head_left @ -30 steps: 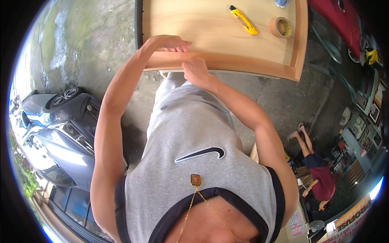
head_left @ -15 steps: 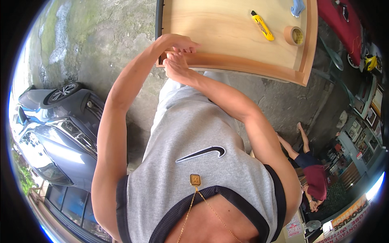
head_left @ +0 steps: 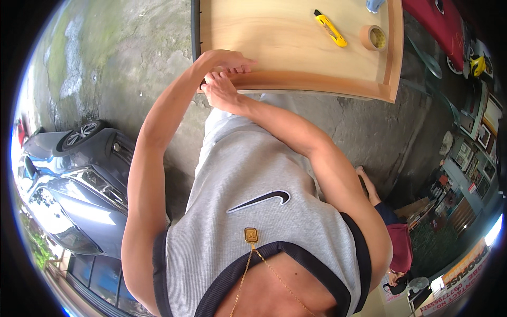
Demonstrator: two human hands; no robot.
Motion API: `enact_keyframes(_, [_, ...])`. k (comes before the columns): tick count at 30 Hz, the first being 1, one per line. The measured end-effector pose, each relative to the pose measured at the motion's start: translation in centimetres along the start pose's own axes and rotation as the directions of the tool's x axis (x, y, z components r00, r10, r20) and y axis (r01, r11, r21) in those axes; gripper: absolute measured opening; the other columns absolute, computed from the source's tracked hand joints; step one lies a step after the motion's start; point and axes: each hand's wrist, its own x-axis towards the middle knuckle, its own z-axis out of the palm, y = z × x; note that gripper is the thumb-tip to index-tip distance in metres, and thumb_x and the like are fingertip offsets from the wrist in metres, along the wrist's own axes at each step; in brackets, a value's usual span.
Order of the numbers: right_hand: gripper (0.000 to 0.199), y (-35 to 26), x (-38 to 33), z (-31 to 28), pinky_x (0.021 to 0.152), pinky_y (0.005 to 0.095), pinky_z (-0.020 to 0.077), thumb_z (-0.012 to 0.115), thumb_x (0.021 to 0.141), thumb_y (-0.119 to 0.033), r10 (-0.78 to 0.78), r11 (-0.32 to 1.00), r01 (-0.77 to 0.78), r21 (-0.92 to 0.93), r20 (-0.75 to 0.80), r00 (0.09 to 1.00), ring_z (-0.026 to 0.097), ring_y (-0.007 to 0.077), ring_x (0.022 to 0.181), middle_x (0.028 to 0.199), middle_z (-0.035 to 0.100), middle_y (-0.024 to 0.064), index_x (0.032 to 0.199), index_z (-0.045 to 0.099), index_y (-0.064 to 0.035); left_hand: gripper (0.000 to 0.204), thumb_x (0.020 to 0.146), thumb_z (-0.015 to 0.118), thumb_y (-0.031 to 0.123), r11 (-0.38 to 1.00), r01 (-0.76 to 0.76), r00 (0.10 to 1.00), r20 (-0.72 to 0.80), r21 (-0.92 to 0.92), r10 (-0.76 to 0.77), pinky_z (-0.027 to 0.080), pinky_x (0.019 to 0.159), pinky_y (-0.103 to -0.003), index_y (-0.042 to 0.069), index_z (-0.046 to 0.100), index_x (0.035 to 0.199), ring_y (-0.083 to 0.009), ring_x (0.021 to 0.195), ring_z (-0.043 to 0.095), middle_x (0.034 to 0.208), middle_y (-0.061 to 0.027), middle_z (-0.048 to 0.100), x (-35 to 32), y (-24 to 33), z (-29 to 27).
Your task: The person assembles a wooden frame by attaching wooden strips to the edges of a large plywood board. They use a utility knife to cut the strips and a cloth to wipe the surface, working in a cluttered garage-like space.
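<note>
Both hands meet at the near left corner of the pale wooden tabletop, the left hand on top and the right hand just nearer, against its edge. Far right on it lie a yellow utility knife and, to its right, a roll of tan tape.

One head-worn fisheye looks steeply down the chest, close on both hands at the board's near edge.

Both hands, left; right, grip wooden tray edge.
</note>
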Motion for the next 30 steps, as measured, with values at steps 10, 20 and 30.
enact_keyframes(10, [0.016, 4.4, -6.5, -5.0, 0.091, 0.0445, 0.0348, 0.058, 0.074, -0.015, 0.162, 0.984, -0.159, -0.083, 0.026, 0.986, 0.047, 0.0326, 0.105, 0.105, 0.053, 0.0143, 0.08, 0.069, -0.0049, 0.06, 0.09, 0.042, 0.056, 0.983, -0.18, 0.981, -0.063, 0.019, 0.181, 0.041, 0.093, -0.041, 0.008, 0.059, 0.121, -0.0273, 0.108, 0.055, 0.117, -0.0131, 0.061, 3.1, 2.4, 2.3])
enact_keyframes(20, [0.023, 12.1, -16.6, -11.1, 0.08, 0.0381, 0.0356, 0.068, 0.075, -0.031, 0.414, 0.877, -0.418, -0.235, -0.067, 0.908, 0.047, 0.024, 0.101, 0.101, 0.053, 0.0085, 0.086, 0.071, -0.0113, 0.045, 0.093, 0.043, 0.045, 0.882, -0.401, 0.871, -0.193, 0.249, 0.451, 0.044, 0.089, -0.036, 0.01, 0.061, 0.116, -0.0292, 0.102, 0.058, 0.11, -0.0122, 0.063, 6.5, 9.2, 5.9])
enact_keyframes(30, [0.03, 21.4, -27.3, -19.4, 0.076, 0.0366, 0.0354, 0.076, 0.065, -0.039, 0.552, 0.781, -0.567, -0.262, -0.135, 0.823, 0.048, 0.0197, 0.091, 0.084, 0.05, 0.0014, 0.088, 0.073, -0.0202, 0.055, 0.076, 0.069, 0.035, 0.782, -0.463, 0.731, -0.319, 0.417, 0.603, 0.045, 0.09, -0.036, 0.004, 0.057, 0.119, -0.0298, 0.102, 0.056, 0.105, -0.0161, 0.059, 8.3, 15.5, 10.7])
